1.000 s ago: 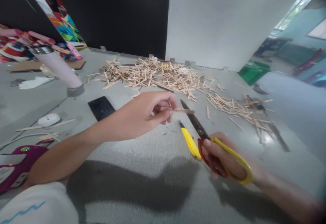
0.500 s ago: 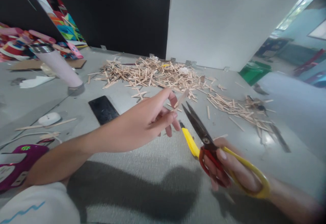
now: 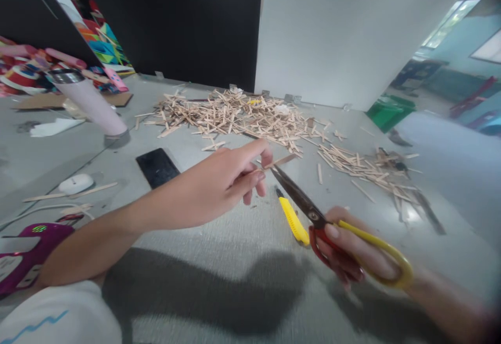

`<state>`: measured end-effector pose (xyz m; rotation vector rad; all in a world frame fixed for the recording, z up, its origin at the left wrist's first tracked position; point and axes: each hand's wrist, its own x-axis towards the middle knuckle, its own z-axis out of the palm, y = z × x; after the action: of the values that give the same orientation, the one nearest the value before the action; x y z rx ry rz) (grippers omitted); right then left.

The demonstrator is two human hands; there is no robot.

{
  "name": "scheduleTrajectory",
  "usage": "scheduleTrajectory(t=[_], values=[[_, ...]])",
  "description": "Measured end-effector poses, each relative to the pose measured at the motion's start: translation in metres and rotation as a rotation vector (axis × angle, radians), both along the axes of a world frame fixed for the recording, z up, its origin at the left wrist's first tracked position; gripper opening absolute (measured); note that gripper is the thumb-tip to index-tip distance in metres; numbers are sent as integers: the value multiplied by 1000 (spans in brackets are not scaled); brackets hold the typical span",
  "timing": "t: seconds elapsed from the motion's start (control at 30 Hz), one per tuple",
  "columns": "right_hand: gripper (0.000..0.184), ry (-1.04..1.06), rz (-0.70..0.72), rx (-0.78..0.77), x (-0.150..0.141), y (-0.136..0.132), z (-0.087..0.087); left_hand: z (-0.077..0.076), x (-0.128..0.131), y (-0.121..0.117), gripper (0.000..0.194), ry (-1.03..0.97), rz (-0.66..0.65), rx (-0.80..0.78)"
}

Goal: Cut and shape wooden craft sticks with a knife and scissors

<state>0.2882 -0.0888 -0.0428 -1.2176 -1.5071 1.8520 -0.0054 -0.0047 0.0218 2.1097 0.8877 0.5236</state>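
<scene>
Between thumb and forefinger, my left hand [image 3: 219, 182] pinches a flat wooden stick [image 3: 285, 162] that points to the right. My right hand [image 3: 352, 250] grips scissors [image 3: 297, 195] with one red and one yellow handle. Their dark blade tips are at the stick, close to my left fingertips, and the blades look nearly closed. Whether the stick lies between the blades I cannot tell. Below the blades a yellow utility knife [image 3: 293, 221] lies on the grey table [image 3: 219, 271].
A heap of wooden sticks [image 3: 230, 117] spreads along the back, with more sticks [image 3: 352, 164] at the right. Left of my arm are a black phone [image 3: 156, 166], a white mouse [image 3: 76, 183], a pale tumbler [image 3: 92, 104] and a purple power strip [image 3: 23, 258]. Panels [image 3: 188, 25] stand behind.
The scissors have moved left and their tips have come to the stick, with the blades closer together. The stick has tipped from slanting upward to nearly level. My left hand shifted slightly.
</scene>
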Motion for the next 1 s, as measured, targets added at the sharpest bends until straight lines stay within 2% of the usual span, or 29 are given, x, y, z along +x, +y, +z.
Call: scheduleTrajectory(t=[0.1, 0.27, 0.5, 0.67, 0.8, 1.0], values=[[68, -53, 41, 2, 6, 10, 4, 2, -2, 6, 7, 56, 9, 46], [57, -170, -3, 21, 10, 22, 7, -3, -5, 22, 13, 140, -33, 100], [62, -332, 49, 110, 0, 31, 18, -8, -9, 39, 18, 277, -170, 235], [59, -347, 179, 107, 5, 40, 10, -8, -9, 42, 19, 313, -205, 224], [55, -345, 171, 110, 5, 42, 1, -10, -10, 44, 18, 370, -235, 207], [60, -386, 187, 121, 2, 44, -6, -14, -11, 50, 18, 419, -286, 221]])
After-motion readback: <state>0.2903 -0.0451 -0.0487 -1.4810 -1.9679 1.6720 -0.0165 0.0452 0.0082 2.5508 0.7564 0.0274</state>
